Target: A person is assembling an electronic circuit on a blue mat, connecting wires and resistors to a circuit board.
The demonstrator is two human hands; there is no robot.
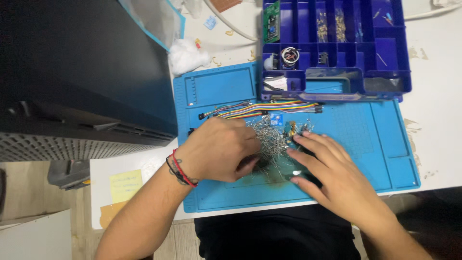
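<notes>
On blue mat (365, 144), centre: your left hand (216, 149) curled, fingers down in pile of small metal parts (269, 137); grip not discernible. Your right hand (327, 168) open, fingers spread, touching pile's right side. Ribbon wires (269, 107) near mat's far edge; blue compartment box (337, 48) overlaps far edge.

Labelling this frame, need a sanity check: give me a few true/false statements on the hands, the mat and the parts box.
1. Both hands rest on the pile of small metal parts. True: left hand and right hand meet at it.
2. The mat is red. False: it is blue.
3. The ribbon of rainbow jumper wires lies on the mat, beyond the hands. True.
4. The compartment box sits closed. False: its compartments are open to view.
5. The left wrist is bare. False: it wears bracelets.
</notes>
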